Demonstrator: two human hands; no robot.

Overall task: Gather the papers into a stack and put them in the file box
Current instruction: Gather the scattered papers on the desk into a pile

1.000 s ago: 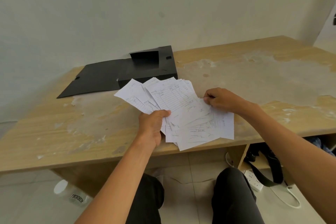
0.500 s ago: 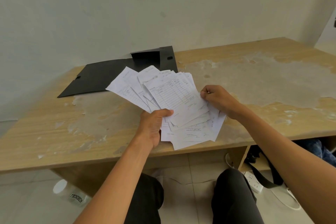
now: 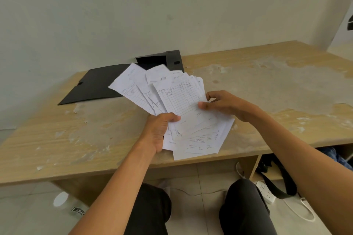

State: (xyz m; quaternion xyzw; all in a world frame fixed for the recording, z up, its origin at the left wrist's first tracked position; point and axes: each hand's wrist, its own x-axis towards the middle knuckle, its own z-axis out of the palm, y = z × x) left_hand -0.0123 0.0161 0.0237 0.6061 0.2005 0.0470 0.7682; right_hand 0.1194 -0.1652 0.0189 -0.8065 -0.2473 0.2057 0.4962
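Observation:
A fanned bunch of white printed papers (image 3: 179, 105) is held up above the near half of the wooden desk (image 3: 267, 89). My left hand (image 3: 159, 129) grips the bunch at its lower left, thumb on top. My right hand (image 3: 223, 103) touches the right edge of the papers with thumb and fingertips. The black file box (image 3: 172, 61) lies open at the back of the desk by the wall, its flat lid (image 3: 99, 84) spread to the left. The papers hide part of the box.
The desk top is worn and patchy, with small flakes on it. Beneath it I see my knees, a white power strip (image 3: 266, 194) with a cable, a black strap (image 3: 275, 183) and a clear bottle (image 3: 65, 204) on the tiled floor.
The papers have been lifted off the desk and tilted upright. The fan has drawn tighter. My right hand has moved from the top of the sheets to their right edge.

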